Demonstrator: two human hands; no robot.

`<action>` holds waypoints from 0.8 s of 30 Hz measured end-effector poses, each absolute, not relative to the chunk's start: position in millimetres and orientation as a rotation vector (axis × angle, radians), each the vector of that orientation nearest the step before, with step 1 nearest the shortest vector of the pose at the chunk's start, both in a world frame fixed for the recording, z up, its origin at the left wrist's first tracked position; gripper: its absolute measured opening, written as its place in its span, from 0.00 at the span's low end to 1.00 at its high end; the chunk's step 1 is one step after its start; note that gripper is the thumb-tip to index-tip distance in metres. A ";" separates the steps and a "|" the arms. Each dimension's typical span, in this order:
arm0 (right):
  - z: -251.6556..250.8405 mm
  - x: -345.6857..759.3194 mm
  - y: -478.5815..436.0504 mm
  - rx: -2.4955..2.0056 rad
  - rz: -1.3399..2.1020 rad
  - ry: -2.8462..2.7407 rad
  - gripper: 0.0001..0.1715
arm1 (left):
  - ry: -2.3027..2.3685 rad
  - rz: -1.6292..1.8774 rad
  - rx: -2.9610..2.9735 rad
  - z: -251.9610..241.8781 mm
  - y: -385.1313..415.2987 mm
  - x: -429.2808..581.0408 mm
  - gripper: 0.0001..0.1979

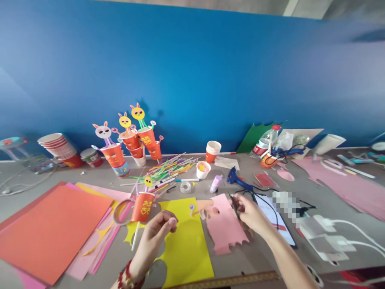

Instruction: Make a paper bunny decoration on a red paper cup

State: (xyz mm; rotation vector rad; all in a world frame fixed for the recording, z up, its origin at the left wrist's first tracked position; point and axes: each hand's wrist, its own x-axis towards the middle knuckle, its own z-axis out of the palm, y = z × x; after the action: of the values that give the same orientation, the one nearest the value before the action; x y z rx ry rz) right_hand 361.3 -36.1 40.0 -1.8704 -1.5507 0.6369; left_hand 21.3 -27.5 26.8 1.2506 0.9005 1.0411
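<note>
My left hand [159, 228] hovers over a yellow paper sheet [186, 245] with its fingertips pinched together; what they hold, if anything, is too small to make out. Just to its left lies a red paper cup [143, 206] on a straw. My right hand [248, 210] is closed round dark scissors [234, 204] above a cut pink paper piece [225, 226]. A blue glue gun [235, 178] lies just beyond it.
Orange and pink sheets [51, 228] cover the left of the grey table [258, 257]. Rabbit-topped cups [132, 140], stacked cups [58, 146], straws [168, 166], tape roll [185, 187] and a bottle [266, 140] stand near the blue wall. Large pink paper [351, 182] and white chargers [325, 237] lie right.
</note>
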 end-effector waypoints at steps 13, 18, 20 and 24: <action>43.8 281.4 -31.4 -1.789 0.485 -1.990 0.05 | 0.853 0.868 0.911 28.7 -19.9 27.4 0.15; 41.5 264.8 -1.8 -1.906 0.231 -2.121 0.09 | 0.905 0.812 1.151 18.0 -14.1 36.0 0.15; 36.2 263.9 6.6 -1.877 0.187 -2.172 0.07 | 0.934 0.817 1.215 11.7 -10.0 38.5 0.14; 23.1 265.4 11.4 -1.702 0.205 -2.216 0.05 | 0.977 0.844 1.286 1.9 -3.3 43.2 0.11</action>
State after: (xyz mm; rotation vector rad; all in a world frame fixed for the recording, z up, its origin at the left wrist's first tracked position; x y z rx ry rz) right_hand 265.4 11.4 23.1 -1.7018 -2.2159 0.2049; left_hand 43.2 -3.3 1.9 1.2855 0.9769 0.8439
